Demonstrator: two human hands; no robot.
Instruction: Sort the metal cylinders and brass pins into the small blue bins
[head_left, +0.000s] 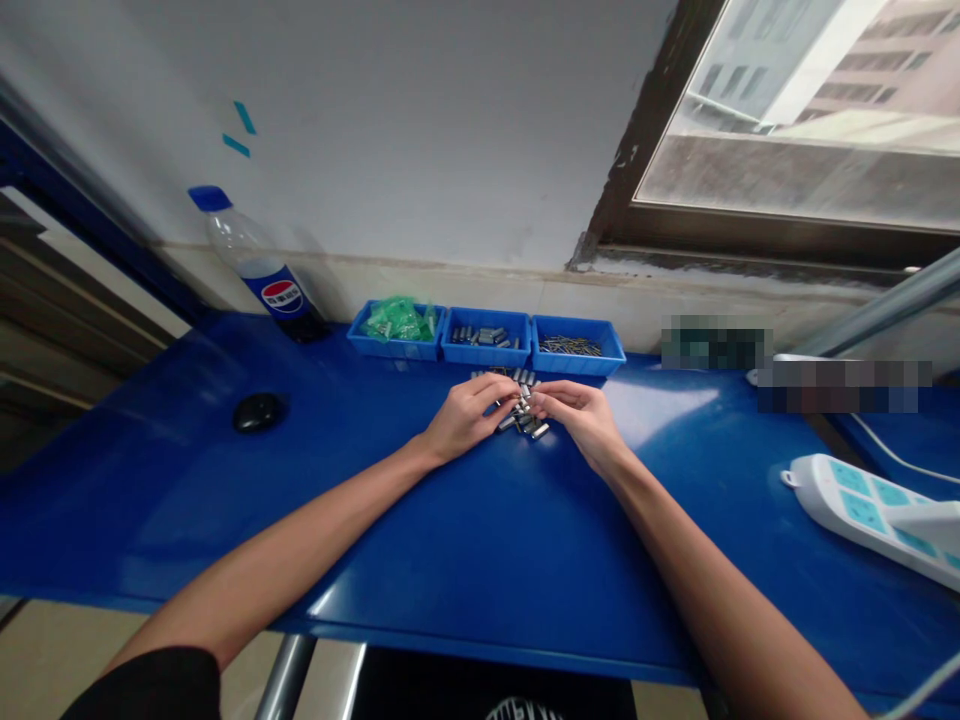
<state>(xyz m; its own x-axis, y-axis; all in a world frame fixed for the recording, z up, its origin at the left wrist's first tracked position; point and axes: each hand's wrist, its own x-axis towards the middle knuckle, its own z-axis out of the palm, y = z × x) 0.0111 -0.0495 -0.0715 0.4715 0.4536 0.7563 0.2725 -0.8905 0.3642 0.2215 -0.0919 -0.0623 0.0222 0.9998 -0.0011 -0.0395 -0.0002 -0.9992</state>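
A small pile of short silvery metal cylinders (528,425) lies on the blue table, with thin brass-coloured pieces among them. My left hand (476,410) is over the pile's left side, thumb and fingers closed in a pinch. From the other side my right hand (581,415) pinches too, its fingertips close to those of the left. Whatever sits between the fingertips is too small to make out. Just behind the pile stand three blue bins: the right bin (616,357) has thin metal pins, the middle bin (487,355) metal cylinders, and the left bin (394,349) a green plastic bag.
A cola bottle (281,295) stands at the back left, by the wall. Nearer me is a black computer mouse (257,412). A white power strip (817,490) lies on the right. The table (450,560) ends in a front edge below my forearms.
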